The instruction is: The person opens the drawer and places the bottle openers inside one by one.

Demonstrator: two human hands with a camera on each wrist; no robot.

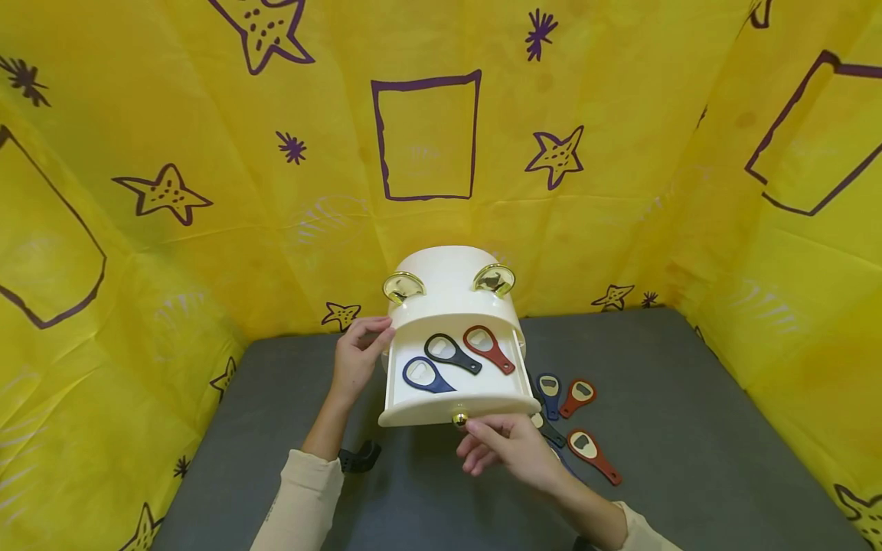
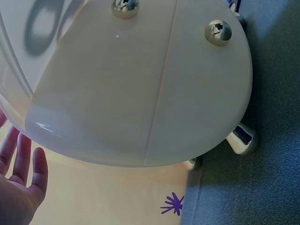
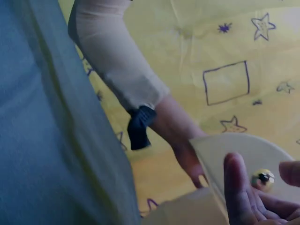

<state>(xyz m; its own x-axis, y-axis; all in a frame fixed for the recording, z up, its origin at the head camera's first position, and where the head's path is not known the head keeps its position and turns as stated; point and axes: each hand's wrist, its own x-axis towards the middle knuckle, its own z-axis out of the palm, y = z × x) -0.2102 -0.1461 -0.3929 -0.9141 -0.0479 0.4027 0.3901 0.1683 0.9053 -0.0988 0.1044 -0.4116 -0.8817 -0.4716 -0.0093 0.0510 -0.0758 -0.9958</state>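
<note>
We see a white drawer cabinet (image 1: 444,279) at the centre of the frame, its drawer (image 1: 420,415) standing open toward the bottom with bottle openers inside. Our right hand (image 1: 508,448) is at the gold knob (image 1: 459,419), thumb and finger apart on either side of it rather than clamped; our left hand (image 1: 354,356) rests its fairly straight fingers against the cabinet's left edge, gripping nothing. If we shoved the drawer inward, we judge those left fingers could get nipped at the opening, since they lie so near its side. A jerky push or pull could slide the loose openers about, and an overlong pull might unseat the drawer or tip the cabinet forward. Counting, the drawer carries three: one blue opener (image 1: 429,376), one black opener (image 1: 452,353) and one red opener (image 1: 491,350). On the desk (image 1: 696,428), right of centre, we make out two red openers (image 1: 594,453), one clear blue opener and one black opener, plus partly hidden pieces we cannot count surely. The cabinet bears two gold ears (image 1: 494,280); the left wrist view shows two knobs and two gold feet (image 2: 242,139).
</note>
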